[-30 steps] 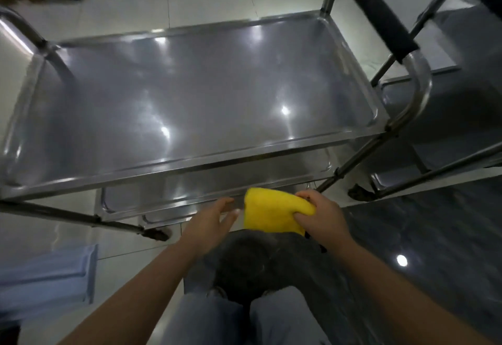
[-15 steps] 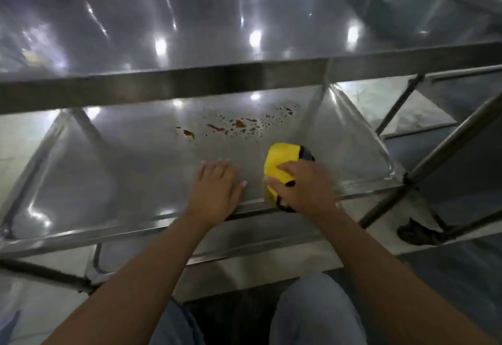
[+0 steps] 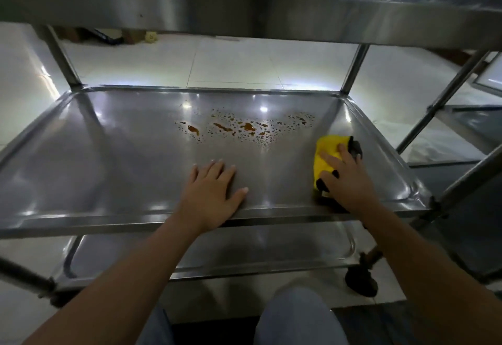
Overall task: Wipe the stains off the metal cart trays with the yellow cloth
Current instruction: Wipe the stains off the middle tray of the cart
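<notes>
I look into the metal cart's middle tray (image 3: 122, 154), under the rim of the top tray (image 3: 244, 5). Brown stains (image 3: 244, 127) and small droplets are spattered across the middle tray's far centre. The yellow cloth (image 3: 328, 146), with a black underside, lies on the tray's right side, just right of the stains. My right hand (image 3: 347, 181) presses down on it with fingers spread over its top. My left hand (image 3: 212, 192) rests flat on the tray near the front rim, below the stains, holding nothing.
The bottom tray (image 3: 244, 249) shows under the front rim. Upright posts stand at the tray's far corners. A black caster wheel (image 3: 361, 279) sits at the lower right. A second metal cart (image 3: 475, 127) stands close on the right. My knee (image 3: 298, 317) is below.
The view dropped from above the top tray to the middle tray. My right hand carried the cloth onto the tray and slid it right and farther in. My left hand settled flat on the tray.
</notes>
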### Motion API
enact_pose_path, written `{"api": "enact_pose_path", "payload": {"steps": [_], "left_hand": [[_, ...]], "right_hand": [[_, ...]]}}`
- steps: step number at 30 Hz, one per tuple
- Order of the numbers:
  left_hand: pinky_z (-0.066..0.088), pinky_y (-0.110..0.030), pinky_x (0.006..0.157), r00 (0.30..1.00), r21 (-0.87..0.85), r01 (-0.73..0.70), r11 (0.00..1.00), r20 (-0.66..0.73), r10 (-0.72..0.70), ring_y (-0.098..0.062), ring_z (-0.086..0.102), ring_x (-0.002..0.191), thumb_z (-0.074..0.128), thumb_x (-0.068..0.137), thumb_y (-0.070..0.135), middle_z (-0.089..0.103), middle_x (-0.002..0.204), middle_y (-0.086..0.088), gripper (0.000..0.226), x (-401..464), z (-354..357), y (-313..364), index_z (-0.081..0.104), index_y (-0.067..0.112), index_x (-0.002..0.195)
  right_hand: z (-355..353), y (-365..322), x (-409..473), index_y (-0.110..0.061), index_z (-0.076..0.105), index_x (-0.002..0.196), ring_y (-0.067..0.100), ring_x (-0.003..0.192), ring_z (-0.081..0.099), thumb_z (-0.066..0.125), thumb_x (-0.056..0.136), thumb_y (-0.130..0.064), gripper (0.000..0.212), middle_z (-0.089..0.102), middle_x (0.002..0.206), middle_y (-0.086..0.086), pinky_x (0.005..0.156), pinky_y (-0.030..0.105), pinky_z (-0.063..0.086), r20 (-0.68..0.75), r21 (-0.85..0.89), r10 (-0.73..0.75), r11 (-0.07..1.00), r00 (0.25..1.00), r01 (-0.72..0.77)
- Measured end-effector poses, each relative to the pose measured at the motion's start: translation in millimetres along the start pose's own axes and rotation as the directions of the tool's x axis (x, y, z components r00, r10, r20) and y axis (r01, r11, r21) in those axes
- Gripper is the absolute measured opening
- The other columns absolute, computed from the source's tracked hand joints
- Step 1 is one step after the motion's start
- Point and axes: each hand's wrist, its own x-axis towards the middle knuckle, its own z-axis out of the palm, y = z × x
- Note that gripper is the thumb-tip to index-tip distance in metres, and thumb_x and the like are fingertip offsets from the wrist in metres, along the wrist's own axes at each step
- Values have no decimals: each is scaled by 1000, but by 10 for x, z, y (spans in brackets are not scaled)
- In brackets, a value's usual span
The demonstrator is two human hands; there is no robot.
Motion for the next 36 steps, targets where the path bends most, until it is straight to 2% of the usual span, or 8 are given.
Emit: {"api": "enact_pose_path", "payload": {"steps": [4,8,14,20,25,31,34,36], "left_hand": [[8,-48,120,1000,13,2,1000,-19,-1,-22,15,146,21,90,67,22,158,-6,74,19,17,14,25,23,150],[9,-46,119,999,21,13,1000,-38,-12,-22,18,145,25,92,65,25,157,-5,71,24,29,25,28,23,149],[9,-41,118,998,-27,-11,1000,-55,9,-20,21,144,30,93,61,27,157,-3,65,12,35,-34,33,25,147],[12,-43,117,997,8,-20,1000,-74,20,-20,23,143,26,92,65,30,155,-2,67,9,61,-8,34,25,145],[16,-46,118,997,27,-11,1000,-70,13,-22,24,143,24,91,67,30,155,-4,70,11,54,12,32,23,146],[15,-42,117,996,15,0,1000,-86,1,-20,26,142,28,92,65,33,154,-2,68,10,44,-8,35,25,145],[16,-41,116,996,10,-19,1000,-90,20,-19,28,141,29,93,64,35,153,-1,65,-16,39,-44,37,25,144],[15,-40,116,995,7,-27,1000,-94,28,-19,28,141,29,93,64,35,152,-1,65,-34,45,-50,37,25,144]], "right_hand": [[102,-144,209,-41,47,132,39,144,10,45,89,-44,43,17,158,2,115,56,14,-16,10,59,998,998,-59],[381,-812,193,-42,54,123,38,143,11,47,86,-57,40,24,156,-4,114,58,17,-4,24,-165,986,986,165],[239,-634,208,-37,49,135,31,143,19,53,89,-27,47,26,156,3,115,48,21,49,108,-347,934,937,340],[-266,677,373,-27,50,136,39,133,33,50,91,-21,46,30,154,10,112,50,26,-134,21,51,999,990,-49],[-94,296,643,-38,46,136,36,139,23,44,90,-30,47,29,154,-1,115,51,18,-95,9,152,988,984,-152],[373,-929,572,-47,42,136,31,144,14,43,88,-42,48,23,157,-7,116,50,16,106,78,-292,955,951,285],[306,-825,510,-44,46,135,28,144,17,50,89,-29,49,24,157,-5,117,47,17,134,190,-427,897,894,400],[166,-477,532,-37,52,133,24,141,27,53,88,-19,49,29,155,0,115,44,24,64,206,-403,901,913,383]]}}
